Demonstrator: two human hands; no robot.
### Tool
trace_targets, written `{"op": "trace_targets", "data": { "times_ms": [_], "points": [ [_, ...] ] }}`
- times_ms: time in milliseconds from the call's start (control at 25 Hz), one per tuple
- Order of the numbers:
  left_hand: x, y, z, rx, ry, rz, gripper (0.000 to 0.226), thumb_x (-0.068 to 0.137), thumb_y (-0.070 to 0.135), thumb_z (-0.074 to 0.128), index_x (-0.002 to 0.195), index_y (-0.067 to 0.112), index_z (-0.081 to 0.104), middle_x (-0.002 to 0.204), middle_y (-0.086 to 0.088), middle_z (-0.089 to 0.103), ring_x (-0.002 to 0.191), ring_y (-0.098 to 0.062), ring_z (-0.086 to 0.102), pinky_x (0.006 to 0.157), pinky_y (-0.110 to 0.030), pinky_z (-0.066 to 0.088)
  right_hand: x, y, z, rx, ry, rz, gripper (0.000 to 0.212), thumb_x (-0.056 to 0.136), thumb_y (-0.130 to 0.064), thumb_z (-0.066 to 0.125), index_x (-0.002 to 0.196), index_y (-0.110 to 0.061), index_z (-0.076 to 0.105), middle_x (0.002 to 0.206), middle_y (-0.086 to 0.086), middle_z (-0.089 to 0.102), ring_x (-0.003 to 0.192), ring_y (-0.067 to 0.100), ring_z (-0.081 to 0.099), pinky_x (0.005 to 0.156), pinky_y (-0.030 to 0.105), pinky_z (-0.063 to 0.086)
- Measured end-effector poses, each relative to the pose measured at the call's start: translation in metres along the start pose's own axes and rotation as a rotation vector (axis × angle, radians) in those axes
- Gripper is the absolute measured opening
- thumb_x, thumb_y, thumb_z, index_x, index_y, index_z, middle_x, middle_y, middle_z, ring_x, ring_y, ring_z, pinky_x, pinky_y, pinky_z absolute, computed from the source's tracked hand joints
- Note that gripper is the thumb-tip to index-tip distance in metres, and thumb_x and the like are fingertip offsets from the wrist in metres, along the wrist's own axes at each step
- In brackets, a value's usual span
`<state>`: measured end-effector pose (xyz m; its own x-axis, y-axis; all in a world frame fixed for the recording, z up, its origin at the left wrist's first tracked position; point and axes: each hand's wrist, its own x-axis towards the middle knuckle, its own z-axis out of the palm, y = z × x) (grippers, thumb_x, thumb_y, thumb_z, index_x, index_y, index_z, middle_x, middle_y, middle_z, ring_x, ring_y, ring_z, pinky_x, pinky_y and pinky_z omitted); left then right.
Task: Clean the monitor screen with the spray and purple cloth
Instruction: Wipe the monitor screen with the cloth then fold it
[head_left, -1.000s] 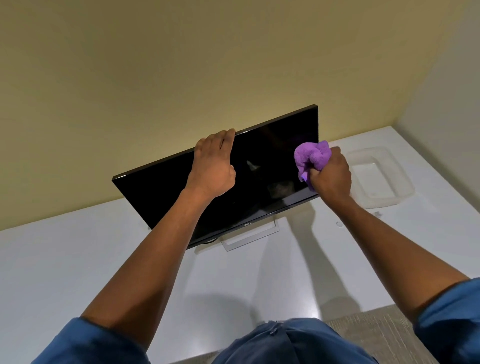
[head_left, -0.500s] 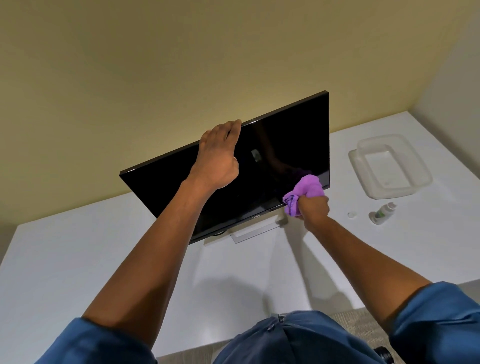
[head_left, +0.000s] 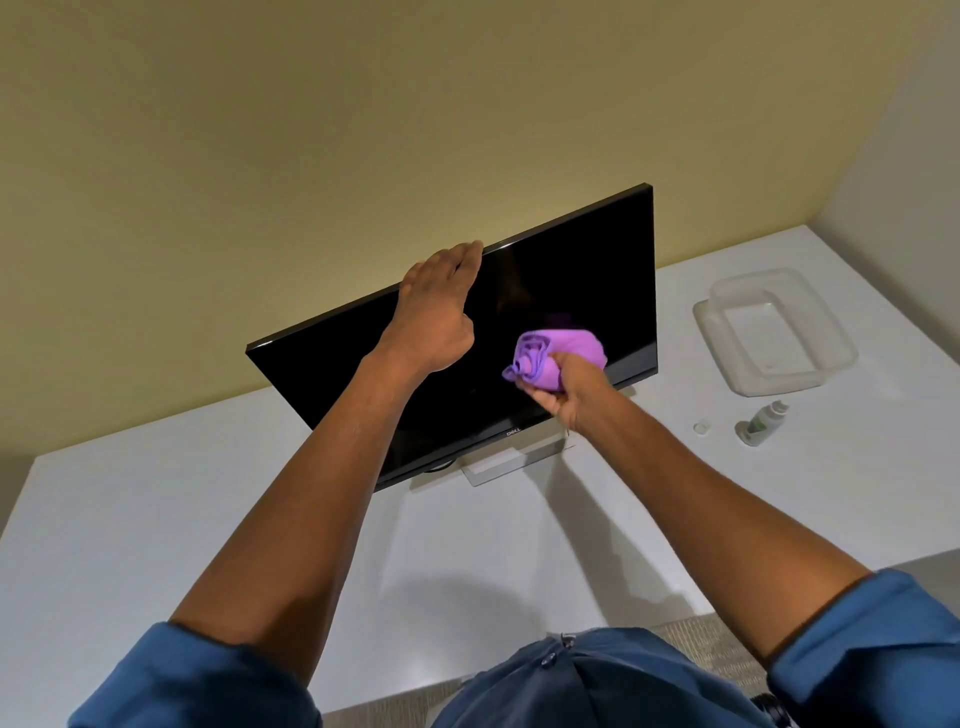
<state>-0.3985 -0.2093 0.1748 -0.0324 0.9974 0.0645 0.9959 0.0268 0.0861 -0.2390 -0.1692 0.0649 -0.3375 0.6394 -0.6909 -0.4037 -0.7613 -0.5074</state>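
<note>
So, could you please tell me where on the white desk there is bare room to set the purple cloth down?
The white desk is bare left of the black monitor and in front of its stand. It is crowded on the right, where the clear plastic tray, small white cap and spray bottle lie close together.

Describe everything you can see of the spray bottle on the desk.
The spray bottle is small, whitish with a green label, and looks like plastic. It lies on its side on the white desk, right of the monitor and just in front of the clear tray. A small round cap lies left of it. No hand touches it.
</note>
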Motion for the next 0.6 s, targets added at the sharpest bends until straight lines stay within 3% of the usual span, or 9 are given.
{"op": "trace_targets", "data": {
  "times_ms": [160, 240, 320, 440, 520, 600],
  "points": [
    [-0.001, 0.000, -0.003, -0.024, -0.005, 0.015, 0.085, 0.080, -0.001, 0.049, 0.155, 0.014, 0.011, 0.161, -0.006, 0.018, 0.149, -0.024, 0.016, 0.122, -0.042, 0.011, -0.004, -0.065, -0.005, 0.098, 0.033, -0.196, 0.020, 0.097, 0.001, 0.048, 0.113, 0.000, 0.059, 0.098, 0.020, 0.068, 0.065, 0.025, 0.073, 0.056, 0.032, 0.061],
    [0.000, -0.003, -0.005, -0.053, -0.016, 0.016, 0.086, 0.080, -0.004, 0.046, 0.155, 0.017, 0.011, 0.163, -0.004, 0.016, 0.150, -0.021, 0.013, 0.122, -0.041, 0.008, 0.004, -0.101, -0.022, 0.089, 0.094, -0.278, 0.029, 0.095, 0.001, 0.053, 0.123, -0.002, 0.057, 0.110, 0.020, 0.068, 0.086, 0.029, 0.073, 0.064, 0.035, 0.063],
    [0.000, -0.005, -0.005, -0.067, -0.032, 0.012, 0.087, 0.080, -0.005, 0.045, 0.156, 0.019, 0.009, 0.163, -0.002, 0.013, 0.150, -0.020, 0.011, 0.122, -0.040, 0.006, 0.010, -0.118, -0.041, -0.041, 0.135, -0.311, 0.034, 0.094, -0.003, 0.057, 0.128, -0.005, 0.056, 0.118, 0.019, 0.069, 0.096, 0.030, 0.072, 0.068, 0.035, 0.062],
    [0.001, -0.006, -0.003, -0.073, -0.027, 0.014, 0.086, 0.081, -0.006, 0.044, 0.156, 0.020, 0.009, 0.164, -0.001, 0.012, 0.151, -0.020, 0.009, 0.123, -0.040, 0.006, 0.017, -0.111, -0.053, -0.192, 0.213, -0.418, 0.034, 0.088, -0.009, 0.065, 0.122, -0.009, 0.062, 0.105, 0.014, 0.073, 0.085, 0.027, 0.076, 0.063, 0.037, 0.062],
    [-0.002, -0.007, -0.001, -0.086, 0.006, 0.029, 0.084, 0.082, -0.006, 0.043, 0.156, 0.019, 0.011, 0.163, -0.001, 0.014, 0.150, -0.019, 0.011, 0.123, -0.040, 0.007, 0.022, -0.103, -0.058, -0.323, 0.316, -0.546, 0.030, 0.084, -0.017, 0.070, 0.114, -0.015, 0.066, 0.104, 0.010, 0.073, 0.090, 0.028, 0.074, 0.074, 0.043, 0.064],
    [-0.007, -0.011, -0.002, -0.114, 0.045, 0.049, 0.079, 0.085, -0.004, 0.044, 0.155, 0.019, 0.016, 0.162, -0.001, 0.019, 0.150, -0.018, 0.015, 0.122, -0.039, 0.009, 0.025, -0.095, -0.067, -0.470, 0.383, -0.626, 0.028, 0.084, -0.024, 0.068, 0.111, -0.017, 0.066, 0.101, 0.007, 0.072, 0.090, 0.025, 0.072, 0.071, 0.036, 0.062]
  ]
}}
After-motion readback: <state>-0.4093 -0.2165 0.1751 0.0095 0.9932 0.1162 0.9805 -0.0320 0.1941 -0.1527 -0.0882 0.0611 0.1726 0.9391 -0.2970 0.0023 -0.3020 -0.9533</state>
